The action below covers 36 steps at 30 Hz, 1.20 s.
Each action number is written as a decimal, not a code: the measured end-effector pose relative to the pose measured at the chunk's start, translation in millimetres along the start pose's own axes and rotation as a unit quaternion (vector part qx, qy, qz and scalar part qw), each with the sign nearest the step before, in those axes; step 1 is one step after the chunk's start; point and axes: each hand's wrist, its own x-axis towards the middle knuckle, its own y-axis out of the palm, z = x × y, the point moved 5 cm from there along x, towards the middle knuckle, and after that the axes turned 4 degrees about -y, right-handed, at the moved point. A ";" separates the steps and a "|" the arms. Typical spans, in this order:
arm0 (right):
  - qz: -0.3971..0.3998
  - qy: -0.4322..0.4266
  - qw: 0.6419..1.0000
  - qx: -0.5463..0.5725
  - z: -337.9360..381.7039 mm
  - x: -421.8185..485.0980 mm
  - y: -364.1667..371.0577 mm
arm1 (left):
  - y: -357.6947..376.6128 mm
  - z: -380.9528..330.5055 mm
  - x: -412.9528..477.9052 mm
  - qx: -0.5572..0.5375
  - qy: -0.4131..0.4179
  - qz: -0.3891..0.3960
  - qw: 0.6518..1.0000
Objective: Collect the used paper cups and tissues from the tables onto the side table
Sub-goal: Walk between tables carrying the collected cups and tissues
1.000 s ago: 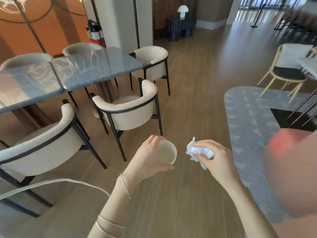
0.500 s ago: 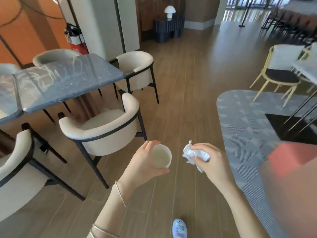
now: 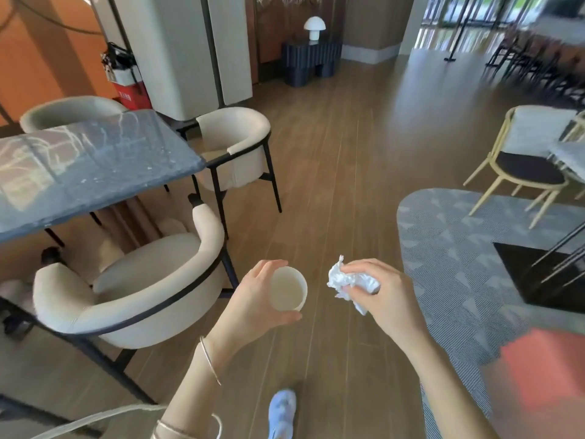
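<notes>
My left hand [image 3: 253, 307] grips a white paper cup [image 3: 288, 293] from the side, its open mouth facing up; the cup looks empty. Just to its right, my right hand [image 3: 384, 301] pinches a crumpled white tissue [image 3: 346, 282]. Both hands are held out in front of me over the wooden floor. A dark ribbed side table [image 3: 311, 60] with a white mushroom lamp [image 3: 314, 26] stands far ahead against the wall.
A dark marble table [image 3: 88, 166] with cream armchairs [image 3: 148, 289] around it is on my left. A grey patterned rug [image 3: 474, 258] and a yellow-legged chair [image 3: 525, 166] lie to the right. Open wooden floor [image 3: 342, 172] runs ahead. My shoe [image 3: 281, 413] shows below.
The view has advanced forward along the floor; the marble table and chairs have slid left and nearer. Both hands keep the cup and tissue in the same hold.
</notes>
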 end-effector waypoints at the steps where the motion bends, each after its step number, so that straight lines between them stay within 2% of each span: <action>1: 0.001 0.004 1.000 0.000 -9.0 14.8 3.0 | 1.9 2.7 17.8 -0.001 0.001 0.004 1.000; 8: 0.011 -0.010 1.000 -0.001 -59.8 152.2 24.8 | -4.4 21.4 169.5 -0.042 -0.001 -0.001 0.999; 17: -0.029 -0.006 0.999 -0.012 -122.0 319.7 36.5 | -25.5 28.1 355.3 -0.018 0.029 0.000 0.999; 24: -0.007 0.001 1.000 -0.017 -188.3 417.5 61.3 | -14.0 55.1 471.4 -0.014 0.014 0.003 1.000; 27: 0.027 0.007 0.999 -0.018 -222.4 463.2 72.4 | -8.2 66.2 526.7 -0.015 0.000 -0.005 1.000; 30: 0.055 0.011 0.998 -0.008 -263.5 532.8 79.0 | -5.6 70.4 601.9 -0.005 -0.008 -0.014 1.000; 36: 0.054 -0.006 0.999 -0.004 -320.1 669.1 72.7 | -10.6 61.3 734.9 -0.003 -0.009 -0.036 0.999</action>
